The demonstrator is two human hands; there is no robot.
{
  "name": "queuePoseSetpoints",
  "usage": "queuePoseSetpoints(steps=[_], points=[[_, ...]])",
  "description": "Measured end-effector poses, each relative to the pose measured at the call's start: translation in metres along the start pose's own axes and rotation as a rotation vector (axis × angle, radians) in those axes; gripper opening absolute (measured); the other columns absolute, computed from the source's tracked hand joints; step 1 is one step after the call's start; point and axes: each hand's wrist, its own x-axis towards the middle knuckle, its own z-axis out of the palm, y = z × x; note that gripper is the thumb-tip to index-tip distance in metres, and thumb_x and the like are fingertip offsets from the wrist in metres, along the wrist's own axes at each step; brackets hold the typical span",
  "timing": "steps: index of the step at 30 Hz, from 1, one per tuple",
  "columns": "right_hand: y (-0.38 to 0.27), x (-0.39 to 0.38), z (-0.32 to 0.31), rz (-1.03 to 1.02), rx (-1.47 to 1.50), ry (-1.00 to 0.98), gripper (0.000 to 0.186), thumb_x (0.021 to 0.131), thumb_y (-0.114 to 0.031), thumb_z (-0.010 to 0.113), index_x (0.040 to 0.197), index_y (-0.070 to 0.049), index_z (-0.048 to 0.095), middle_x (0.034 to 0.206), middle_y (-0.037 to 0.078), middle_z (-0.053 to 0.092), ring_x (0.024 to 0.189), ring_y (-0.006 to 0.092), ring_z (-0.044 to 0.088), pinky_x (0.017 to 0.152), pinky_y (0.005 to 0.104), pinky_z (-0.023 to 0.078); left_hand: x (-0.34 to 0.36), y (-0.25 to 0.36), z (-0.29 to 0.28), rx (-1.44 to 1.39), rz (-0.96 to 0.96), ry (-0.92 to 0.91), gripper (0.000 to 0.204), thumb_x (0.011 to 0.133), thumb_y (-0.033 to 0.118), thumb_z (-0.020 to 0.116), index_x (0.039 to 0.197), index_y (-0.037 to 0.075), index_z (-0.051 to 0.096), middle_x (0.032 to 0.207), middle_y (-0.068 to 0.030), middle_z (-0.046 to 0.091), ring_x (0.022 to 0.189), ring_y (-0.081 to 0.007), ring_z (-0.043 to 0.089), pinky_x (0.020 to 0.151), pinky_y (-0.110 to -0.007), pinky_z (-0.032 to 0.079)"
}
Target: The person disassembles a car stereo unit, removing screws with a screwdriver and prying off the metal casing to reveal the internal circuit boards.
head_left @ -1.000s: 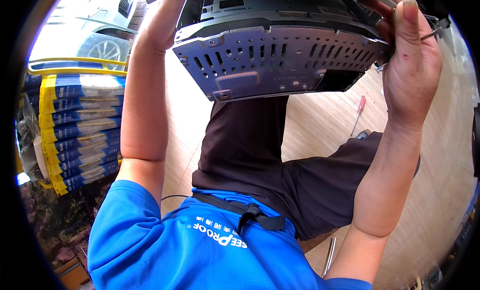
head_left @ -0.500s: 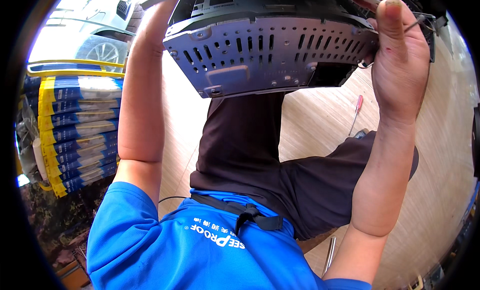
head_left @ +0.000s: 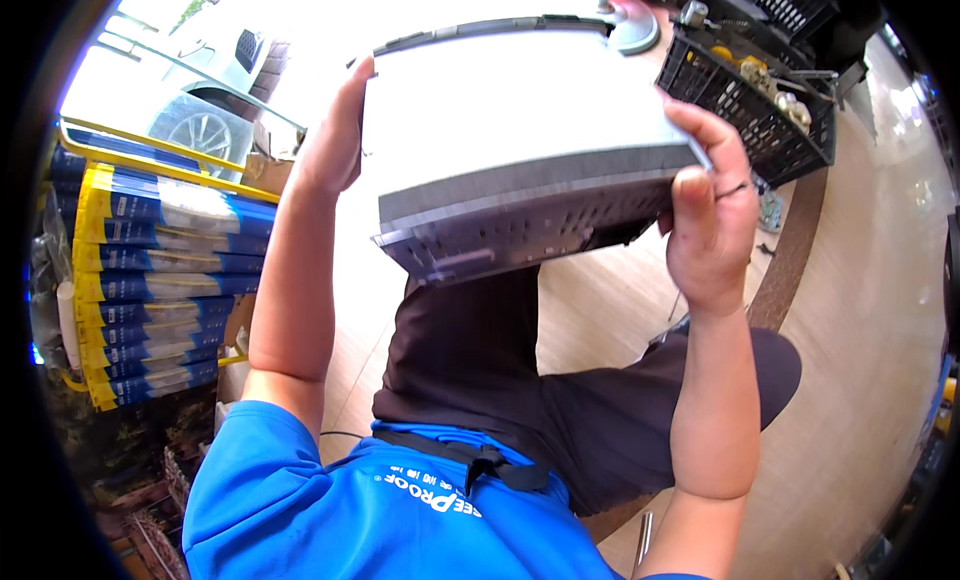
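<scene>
Both hands hold up a box-shaped metal computer case (head_left: 520, 110) above my lap. Its broad upper face is pale and washed out by glare. Below that, a grey lip runs above the darker slotted panel (head_left: 500, 245) facing me. My left hand (head_left: 338, 145) grips the case's left side, fingers partly hidden behind the edge. On the right, my right hand (head_left: 712, 225) clasps the near corner, thumb against the near side and fingers over the edge. The case tilts slightly, its right end higher. Its underside cannot be seen.
Blue and yellow packets (head_left: 165, 270) are stacked in a yellow rack at left. A black crate (head_left: 750, 110) with small parts stands at far right, near a round grey stand base (head_left: 632, 32). My bent legs (head_left: 470, 350) lie under the case. A white car (head_left: 215, 55) shows outside.
The case has come lower and nearer and tipped, with its slotted panel now foreshortened. A pale panel shows where dark inner parts were visible. My right hand has moved down and left.
</scene>
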Motion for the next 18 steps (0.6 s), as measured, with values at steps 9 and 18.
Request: queuePoseSetpoints(steps=[9, 18], points=[[0.007, -0.004, -0.018, 0.142, 0.2, 0.064, 0.084, 0.08, -0.059, 0.071, 0.136, 0.002, 0.05, 0.107, -0.001, 0.063, 0.062, 0.0006, 0.044, 0.051, 0.0162, 0.032, -0.053, 0.03, 0.03, 0.099, 0.042, 0.191, 0.048, 0.094, 0.04, 0.053, 0.118, -0.001, 0.051, 0.085, -0.0035, 0.051, 0.079, -0.0123, 0.048, 0.072, -0.028, 0.043], [0.008, -0.006, -0.036, 0.239, 0.179, 0.064, 0.086, 0.08, -0.056, 0.073, 0.136, 0.004, 0.049, 0.085, -0.004, 0.061, 0.06, 0.0012, 0.045, 0.051, 0.0162, 0.033, -0.076, 0.027, 0.031, 0.082, 0.153, 0.158, 0.062, 0.09, 0.048, 0.062, 0.124, -0.001, 0.048, 0.107, -0.0118, 0.054, 0.097, -0.0209, 0.054, 0.089, -0.033, 0.044]])
